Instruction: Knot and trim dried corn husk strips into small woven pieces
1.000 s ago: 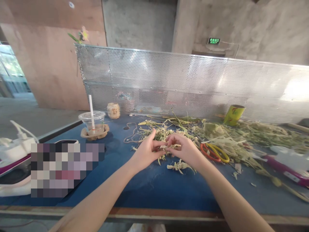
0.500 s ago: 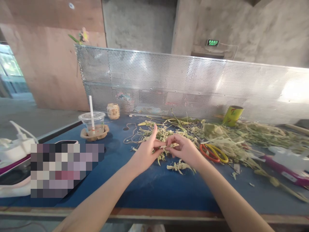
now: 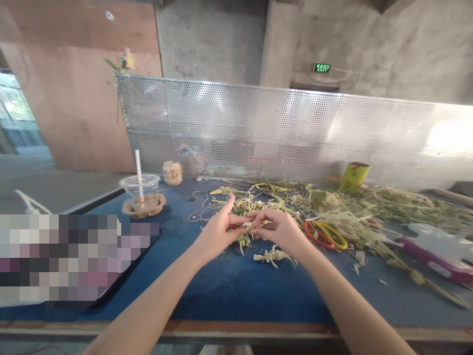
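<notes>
Your left hand (image 3: 213, 235): one digit raised, others nearly together on pale plant strip (image 3: 248, 225); your right hand (image 3: 284, 229): curled, pinching same.

You are holding both forearms (image 3: 158, 296) forward, your left hand (image 3: 215, 231) and right hand (image 3: 284, 231) angling inward and pinching, fingertips (image 3: 257, 222) close together.

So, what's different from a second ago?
The left hand has edged slightly left, while the right hand seems to reach a bit farther across. The view tipped up slightly. A pale plant strip stays between them; scissors and lidded cup stay put.
</notes>
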Demonstrator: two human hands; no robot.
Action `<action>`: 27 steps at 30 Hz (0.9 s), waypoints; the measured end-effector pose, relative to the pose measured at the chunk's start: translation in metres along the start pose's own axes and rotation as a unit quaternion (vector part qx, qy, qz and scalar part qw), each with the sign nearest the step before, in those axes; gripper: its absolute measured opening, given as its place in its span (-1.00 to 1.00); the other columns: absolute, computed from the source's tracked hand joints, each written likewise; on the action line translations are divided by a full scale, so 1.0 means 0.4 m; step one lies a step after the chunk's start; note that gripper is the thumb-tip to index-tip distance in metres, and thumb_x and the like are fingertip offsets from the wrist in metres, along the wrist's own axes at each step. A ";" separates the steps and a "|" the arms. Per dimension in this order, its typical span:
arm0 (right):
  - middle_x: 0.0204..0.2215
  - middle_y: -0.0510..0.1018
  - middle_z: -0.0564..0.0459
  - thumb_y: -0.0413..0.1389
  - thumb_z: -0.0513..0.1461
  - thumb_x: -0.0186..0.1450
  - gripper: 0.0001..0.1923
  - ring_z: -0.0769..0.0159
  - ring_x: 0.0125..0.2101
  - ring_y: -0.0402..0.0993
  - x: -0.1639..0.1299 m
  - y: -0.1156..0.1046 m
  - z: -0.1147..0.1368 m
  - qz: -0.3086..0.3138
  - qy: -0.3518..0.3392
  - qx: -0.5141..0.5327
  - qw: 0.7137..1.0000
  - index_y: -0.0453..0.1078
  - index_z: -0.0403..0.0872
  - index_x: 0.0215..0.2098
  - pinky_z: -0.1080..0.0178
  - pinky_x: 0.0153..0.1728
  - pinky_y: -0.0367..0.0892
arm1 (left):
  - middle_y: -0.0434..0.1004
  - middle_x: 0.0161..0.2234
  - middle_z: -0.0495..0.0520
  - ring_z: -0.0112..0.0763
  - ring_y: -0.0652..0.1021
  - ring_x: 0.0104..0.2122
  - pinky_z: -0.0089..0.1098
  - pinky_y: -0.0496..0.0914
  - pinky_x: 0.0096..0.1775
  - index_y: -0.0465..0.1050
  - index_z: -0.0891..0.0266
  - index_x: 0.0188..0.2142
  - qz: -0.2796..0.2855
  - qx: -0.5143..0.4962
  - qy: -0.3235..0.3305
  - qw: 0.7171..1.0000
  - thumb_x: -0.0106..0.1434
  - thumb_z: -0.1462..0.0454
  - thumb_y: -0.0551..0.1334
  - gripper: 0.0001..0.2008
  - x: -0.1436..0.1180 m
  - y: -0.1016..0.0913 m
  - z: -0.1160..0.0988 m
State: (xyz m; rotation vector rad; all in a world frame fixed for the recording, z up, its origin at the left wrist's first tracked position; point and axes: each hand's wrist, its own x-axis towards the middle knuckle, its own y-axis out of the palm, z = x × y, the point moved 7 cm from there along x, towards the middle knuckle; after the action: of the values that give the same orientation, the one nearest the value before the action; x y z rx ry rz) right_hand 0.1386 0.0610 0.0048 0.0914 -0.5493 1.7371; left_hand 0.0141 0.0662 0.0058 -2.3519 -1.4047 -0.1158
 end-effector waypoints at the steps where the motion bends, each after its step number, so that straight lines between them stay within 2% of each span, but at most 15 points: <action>1: -0.17 0.46 -0.01 0.14 -0.29 0.03 -0.93 0.32 -0.35 0.48 0.000 -0.001 0.001 0.001 -0.003 -0.005 1.000 0.31 -0.09 -0.53 0.24 -0.38 0.43 | 0.47 -0.10 0.22 -0.24 0.47 -0.16 -0.21 0.32 -0.13 -0.53 0.28 0.21 0.000 -0.014 -0.002 1.000 0.12 0.27 0.18 -0.09 0.001 -0.001 0.004; 5: -0.15 0.46 -0.01 0.13 -0.28 0.06 -0.96 0.27 -0.22 0.45 -0.002 -0.003 0.005 0.003 -0.031 -0.011 0.999 0.39 -0.06 -0.46 0.21 -0.27 0.43 | 0.47 -0.11 0.22 -0.26 0.48 -0.16 -0.20 0.32 -0.10 -0.53 0.28 0.21 -0.004 -0.042 -0.008 0.999 0.11 0.29 0.20 -0.07 0.006 -0.008 0.013; 9: -0.15 0.46 -0.01 0.11 -0.25 0.08 -0.96 0.26 -0.17 0.43 -0.002 -0.003 0.014 -0.005 -0.051 -0.029 0.998 0.38 -0.07 -0.47 0.22 -0.25 0.43 | 0.47 -0.10 0.21 -0.27 0.47 -0.15 -0.22 0.32 -0.10 -0.52 0.30 0.21 -0.001 -0.043 -0.002 0.999 0.12 0.29 0.19 -0.09 0.007 -0.007 0.007; 12: -0.20 0.47 -0.02 0.11 -0.25 0.09 -0.95 0.29 -0.22 0.45 0.001 -0.002 0.017 -0.019 -0.058 -0.029 0.998 0.32 -0.08 -0.49 0.26 -0.32 0.43 | 0.47 -0.10 0.20 -0.27 0.46 -0.13 -0.22 0.32 -0.10 -0.52 0.29 0.21 -0.001 -0.023 0.013 1.000 0.13 0.30 0.17 -0.11 0.005 -0.003 0.001; 15: -0.26 0.48 0.01 0.12 -0.27 0.08 -0.86 0.35 -0.30 0.46 0.005 -0.003 0.012 -0.028 -0.054 0.006 0.998 0.26 -0.06 -0.38 0.31 -0.38 0.42 | 0.48 -0.10 0.21 -0.25 0.43 -0.08 -0.20 0.31 -0.09 -0.53 0.30 0.21 -0.007 0.006 0.033 0.999 0.14 0.29 0.15 -0.12 0.003 -0.002 -0.004; 18: -0.29 0.49 0.05 0.14 -0.29 0.07 -0.70 0.37 -0.30 0.45 0.008 -0.002 0.005 -0.017 -0.033 0.032 0.999 0.22 -0.02 -0.23 0.31 -0.35 0.40 | 0.47 -0.10 0.21 -0.22 0.38 -0.03 -0.17 0.29 -0.08 -0.52 0.30 0.21 -0.006 0.049 0.057 0.997 0.16 0.26 0.13 -0.15 -0.001 0.000 -0.012; 20: -0.32 0.51 0.05 0.13 -0.29 0.07 -0.68 0.38 -0.33 0.46 0.009 0.007 -0.004 0.013 0.003 0.054 0.998 0.25 -0.03 -0.18 0.28 -0.33 0.41 | 0.47 -0.09 0.20 -0.21 0.35 0.00 -0.14 0.26 -0.05 -0.50 0.28 0.21 -0.006 0.084 0.069 0.994 0.17 0.24 0.11 -0.18 -0.004 0.001 -0.018; 23: -0.36 0.52 0.06 0.14 -0.28 0.05 -0.68 0.37 -0.38 0.47 0.009 0.020 -0.011 0.044 0.046 0.117 0.991 0.33 -0.07 -0.19 0.25 -0.35 0.43 | 0.47 -0.09 0.16 -0.24 0.34 0.02 -0.14 0.21 0.00 -0.48 0.25 0.22 -0.009 0.120 0.081 0.989 0.20 0.23 0.07 -0.22 -0.009 0.001 -0.027; 27: -0.41 0.54 0.08 0.21 -0.29 -0.03 -0.66 0.43 -0.49 0.45 0.011 0.023 -0.016 0.039 0.073 0.161 0.983 0.39 -0.11 -0.25 0.30 -0.42 0.42 | 0.48 -0.11 0.14 -0.27 0.41 -0.05 -0.18 0.23 -0.01 -0.46 0.24 0.22 -0.002 0.160 0.095 0.983 0.21 0.25 0.06 -0.25 -0.011 0.009 -0.035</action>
State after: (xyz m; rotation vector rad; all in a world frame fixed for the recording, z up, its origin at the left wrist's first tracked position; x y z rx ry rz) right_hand 0.1303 0.0663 -0.0022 0.1715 -0.1637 1.8813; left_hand 0.0169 0.0560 0.0163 -2.0182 -1.2353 -0.1039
